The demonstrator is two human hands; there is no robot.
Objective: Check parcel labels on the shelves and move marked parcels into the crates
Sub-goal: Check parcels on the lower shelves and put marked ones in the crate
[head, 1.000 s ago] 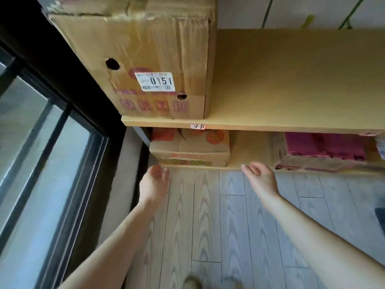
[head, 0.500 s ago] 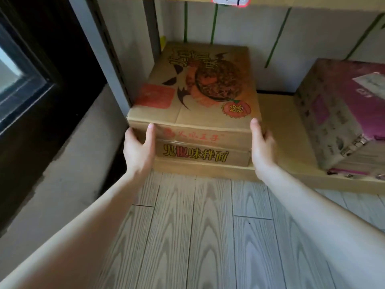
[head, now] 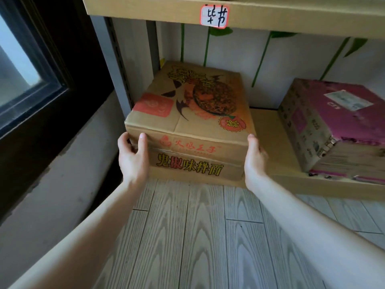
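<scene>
Both hands clasp the front corners of a brown cardboard parcel (head: 193,113) on the bottom shelf (head: 264,126). The left hand (head: 133,158) wraps its left corner with the thumb on the front face. The right hand (head: 255,159) grips the right corner, thumb up along the edge. The front reads "鬼椒味拌面" in yellow and red. A red-bordered tag (head: 214,16) on the shelf edge above is handwritten "毕节". Nearby to the right, a pink box (head: 333,113) carries a white label (head: 348,100), too blurred to read.

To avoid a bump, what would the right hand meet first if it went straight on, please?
Probably the back wall: the right hand points along the right side of the noodle carton, though depth is unclear.
</scene>
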